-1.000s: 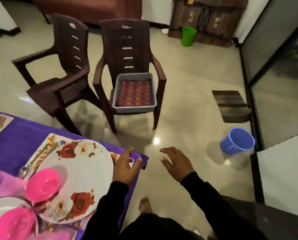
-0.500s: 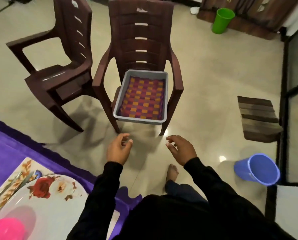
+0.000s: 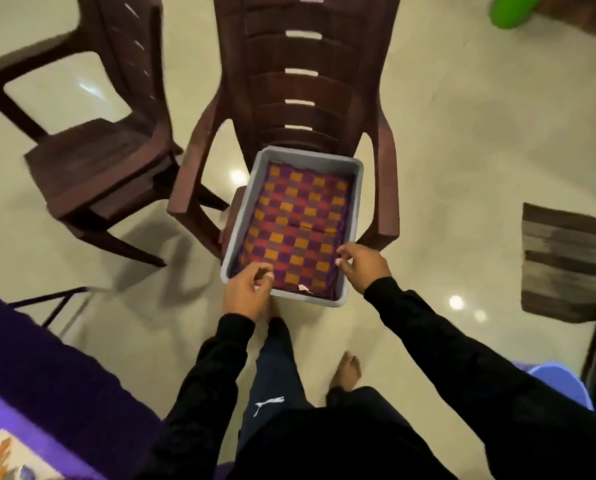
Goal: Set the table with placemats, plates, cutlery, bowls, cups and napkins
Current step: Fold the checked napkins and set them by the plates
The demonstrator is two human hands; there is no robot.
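The checkered cloth [image 3: 300, 230], orange, red and purple, is lying flat inside a grey tub [image 3: 355, 202], and the tub is sitting on the seat of a dark brown plastic chair [image 3: 300, 81] near the middle of the view. Both hands are hovering over the tub's near edge. The left hand [image 3: 246, 292] is reaching in at the tub's seven o'clock corner, its fingers [image 3: 263, 277] loosely curled over the cloth; I cannot tell whether they are touching it, and they are not gripping anything. The right hand [image 3: 364, 268] is coming in at the five o'clock corner, fingers [image 3: 343, 259] bent and spread just above the cloth's edge, holding nothing. Both arms are wearing black sleeves.

A second brown chair [image 3: 95, 161] is standing at nine o'clock from the first, just beside it. At three o'clock a dark striped mat [image 3: 563, 265] is lying on the glossy floor. A green bucket [image 3: 507, 12] is showing at one o'clock, well apart. The bench [image 3: 47, 375] with its purple cover is filling the seven o'clock corner, a flowered placemat [image 3: 9, 459] peeking at its bottom edge. A blue bucket [image 3: 559, 382] is partly hidden behind the right sleeve at four o'clock.
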